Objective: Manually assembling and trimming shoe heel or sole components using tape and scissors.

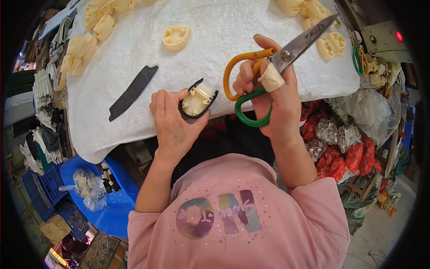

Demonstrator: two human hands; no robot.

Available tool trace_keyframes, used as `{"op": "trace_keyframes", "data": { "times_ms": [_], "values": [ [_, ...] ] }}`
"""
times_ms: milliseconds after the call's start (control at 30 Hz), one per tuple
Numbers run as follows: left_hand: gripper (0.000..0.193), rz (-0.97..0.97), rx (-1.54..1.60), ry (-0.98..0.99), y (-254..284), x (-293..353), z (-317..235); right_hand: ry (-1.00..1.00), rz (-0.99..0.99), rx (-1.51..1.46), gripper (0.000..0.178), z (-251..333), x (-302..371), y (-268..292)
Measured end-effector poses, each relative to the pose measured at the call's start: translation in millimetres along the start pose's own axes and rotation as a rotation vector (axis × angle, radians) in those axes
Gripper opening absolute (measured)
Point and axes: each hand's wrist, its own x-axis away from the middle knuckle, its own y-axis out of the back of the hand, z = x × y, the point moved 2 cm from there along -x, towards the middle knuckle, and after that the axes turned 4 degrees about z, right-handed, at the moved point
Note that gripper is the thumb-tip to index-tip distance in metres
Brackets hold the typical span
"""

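Observation:
Near the table's front edge, my left hand (172, 119) grips a cream plastic shoe heel (193, 106), its hollow, ribbed side facing up. A black strip (208, 106) wraps around the heel's outer wall. To the right, my right hand (286, 107) is closed around scissors (305, 44) with one orange and one green handle loop. Their blades look closed and point up to the right, apart from the heel. Tan tape (271, 79) is wrapped on a finger of that hand. A loose black strip (133, 93) lies left of my left hand, and a bare heel (176, 37) stands farther back.
White woven sheeting (215, 33) covers the table. Cream heels are piled at its left (83, 48) and right (330, 45) edges. A blue tub (117, 217) with plastic bags stands below left. Red bags (356, 158) sit below right; another pair of scissors (358, 59) hangs beyond the right edge.

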Motion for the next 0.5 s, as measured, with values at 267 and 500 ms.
{"op": "trace_keyframes", "data": {
  "times_ms": [267,500],
  "values": [
    [0.051,0.002,-0.014,-0.020,-2,0,0,0.019,0.063,0.016,0.042,-13,-4,2],
    [0.053,-0.009,-0.014,0.019,2,0,-3,-0.030,0.032,0.019,0.043,-19,-4,1]
  ]
}}
